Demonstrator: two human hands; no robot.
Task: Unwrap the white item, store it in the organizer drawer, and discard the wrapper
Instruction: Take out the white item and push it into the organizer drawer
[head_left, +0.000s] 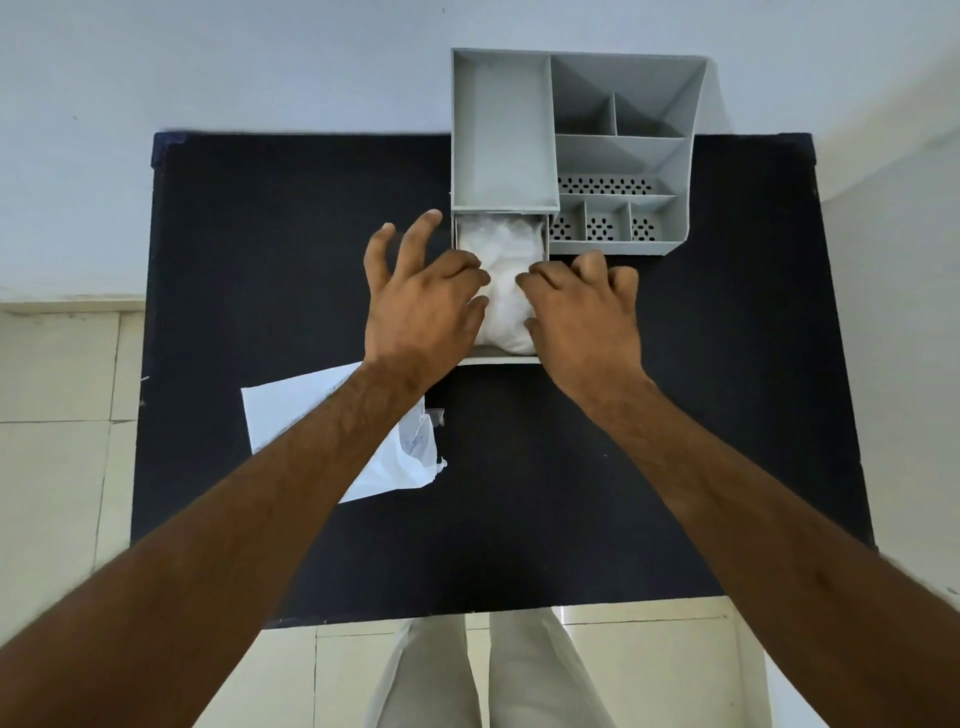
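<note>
From the head camera, a person's left hand (423, 306) and right hand (582, 306), fingers loosely curled, are pressing the soft white crumpled item (501, 291) into the grey plastic organizer's pulled-out drawer (498, 356), while the torn white wrapper (400, 452) is lying undiscarded on the black table (623, 467).

There was only one camera, worn on the person's head. It looked forward and steeply down onto the black tabletop (597, 467) from close above. Both arms reached away from it, and the floor (57, 441) showed at the picture's edges.
</note>
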